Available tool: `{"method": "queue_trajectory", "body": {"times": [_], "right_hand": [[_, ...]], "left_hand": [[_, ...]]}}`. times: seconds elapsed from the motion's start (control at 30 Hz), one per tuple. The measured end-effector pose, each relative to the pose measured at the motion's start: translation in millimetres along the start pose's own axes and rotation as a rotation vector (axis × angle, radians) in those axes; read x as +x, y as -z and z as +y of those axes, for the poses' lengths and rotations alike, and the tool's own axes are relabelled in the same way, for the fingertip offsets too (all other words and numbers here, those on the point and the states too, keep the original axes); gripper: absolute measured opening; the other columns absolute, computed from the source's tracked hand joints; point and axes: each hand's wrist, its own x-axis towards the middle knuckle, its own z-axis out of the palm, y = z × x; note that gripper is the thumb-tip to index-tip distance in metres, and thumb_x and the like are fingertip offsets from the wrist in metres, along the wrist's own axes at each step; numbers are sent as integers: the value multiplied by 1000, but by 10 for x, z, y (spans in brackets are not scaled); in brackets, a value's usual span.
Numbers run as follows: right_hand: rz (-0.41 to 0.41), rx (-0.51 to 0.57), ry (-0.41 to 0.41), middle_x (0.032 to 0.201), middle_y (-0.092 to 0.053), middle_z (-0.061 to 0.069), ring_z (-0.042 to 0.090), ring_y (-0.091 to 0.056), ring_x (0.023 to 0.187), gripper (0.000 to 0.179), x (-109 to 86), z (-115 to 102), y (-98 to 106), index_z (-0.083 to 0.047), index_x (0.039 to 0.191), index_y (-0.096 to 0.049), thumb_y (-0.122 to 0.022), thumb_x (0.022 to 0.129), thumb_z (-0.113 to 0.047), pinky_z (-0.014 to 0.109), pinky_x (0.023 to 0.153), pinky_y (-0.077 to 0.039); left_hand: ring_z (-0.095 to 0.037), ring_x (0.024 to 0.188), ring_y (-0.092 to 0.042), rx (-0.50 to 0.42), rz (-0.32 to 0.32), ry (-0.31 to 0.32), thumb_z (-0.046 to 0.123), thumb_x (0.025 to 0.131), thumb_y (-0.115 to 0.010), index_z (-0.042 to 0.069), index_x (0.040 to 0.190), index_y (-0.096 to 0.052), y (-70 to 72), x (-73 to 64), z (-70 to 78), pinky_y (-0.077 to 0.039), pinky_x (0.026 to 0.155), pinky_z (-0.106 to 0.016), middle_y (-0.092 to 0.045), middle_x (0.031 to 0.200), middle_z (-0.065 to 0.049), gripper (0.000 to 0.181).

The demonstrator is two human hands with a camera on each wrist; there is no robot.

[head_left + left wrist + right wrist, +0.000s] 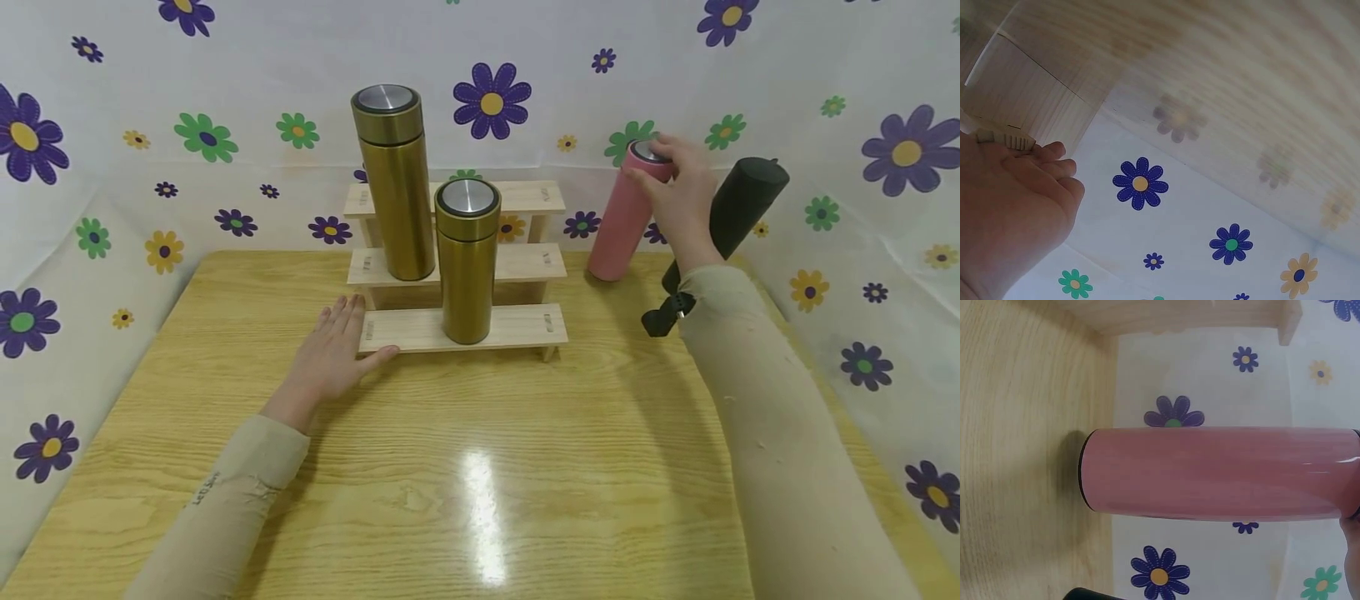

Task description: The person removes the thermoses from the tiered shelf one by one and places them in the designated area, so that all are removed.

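Note:
My right hand [678, 196] grips a pink thermos flask [622, 217] around its silver-topped lid. The flask is upright at the back right of the table, its base close over the wood in the right wrist view. My left hand [330, 350] rests at the left end of the lowest step of a pale wooden three-step display stand [517, 323], fingers straight and thumb along the front edge. In the left wrist view this hand [1016, 212] touches the stand's edge. A tall gold flask [397, 200] stands on the middle step; a shorter gold flask [467, 275] stands on the lowest.
A dark, nearly black cylinder [738, 208] stands to the right of the pink flask, partly behind my right wrist. Flower-printed white cloth [360, 50] lines the back and sides of the wood-grain table [390, 492]. The stand's top step [517, 198] is near the back cloth.

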Motion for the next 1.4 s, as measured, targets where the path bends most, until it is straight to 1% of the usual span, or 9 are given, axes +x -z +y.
{"method": "queue_trajectory", "body": {"times": [0.2, 0.4, 0.63, 0.8, 0.97, 1.13, 1.27, 1.33, 1.4], "right_hand": [[6, -16, -15, 142, -47, -6, 8, -44, 128, 58, -28, 78, -4, -15, 137, -54, -67, 87, -39, 23, 104, -38], [8, -22, -28, 143, -46, -8, 9, -42, 128, 57, -46, 154, -6, -16, 137, -54, -67, 86, -40, 22, 104, -37], [9, -1, -48, 144, -44, -8, 9, -41, 129, 57, -47, 226, -31, -15, 137, -53, -67, 86, -38, 23, 105, -37], [-22, -12, -55, 147, -39, -8, 7, -36, 133, 56, -36, 268, -58, -15, 139, -48, -65, 89, -35, 22, 107, -33], [-45, -39, -64, 149, -35, -7, 7, -34, 135, 58, -65, 272, -66, -15, 141, -43, -63, 90, -34, 23, 108, -32], [-38, -105, -33, 151, -33, -6, 9, -31, 135, 60, -94, 248, -49, -14, 142, -41, -62, 91, -37, 24, 108, -32], [-10, -172, 7, 153, -27, -7, 9, -23, 138, 63, -139, 192, -27, -16, 144, -37, -61, 91, -41, 21, 111, -25], [13, -174, 38, 154, -25, -7, 8, -21, 138, 64, -170, 145, -23, -17, 144, -36, -61, 91, -41, 19, 110, -24], [45, -153, 97, 152, -29, -4, 8, -23, 137, 62, -202, 86, -35, -14, 143, -39, -61, 91, -41, 18, 110, -22]], "left_hand": [[-32, 144, 4, 1, -4, 1, 75, 88, -29, -4, 150, 0, -9, 8, 6, 3, 117, -43, -2, 158, -20, 104], [-31, 144, 5, -2, -5, 3, 75, 88, -28, -3, 150, 1, -16, 8, 9, 4, 117, -43, -1, 158, -20, 104], [-32, 144, 4, -4, -1, 6, 76, 88, -28, -3, 150, 1, -15, 5, 4, 4, 117, -42, -2, 158, -20, 105], [-31, 144, 5, 4, -2, 8, 76, 88, -27, -4, 150, 1, -16, -2, -23, 4, 117, -42, -1, 158, -20, 105], [-32, 144, 5, -1, -1, 6, 76, 88, -27, -3, 151, 1, -18, -3, -20, 4, 117, -43, -1, 158, -19, 105], [-34, 144, 3, -1, 3, -7, 75, 89, -28, -3, 150, 1, -12, -6, 0, 4, 117, -42, -2, 158, -20, 104], [-34, 144, 2, 1, 4, -9, 74, 89, -29, -3, 150, 1, -9, -11, 9, 4, 117, -42, -2, 158, -20, 103], [-34, 144, 2, -3, 5, -7, 73, 89, -30, -3, 150, 1, -4, -13, 11, 4, 117, -42, -2, 158, -20, 103], [-34, 144, 2, -2, 5, -7, 73, 89, -30, -3, 150, 0, -4, -14, 11, 4, 117, -42, -3, 158, -20, 103]]}}
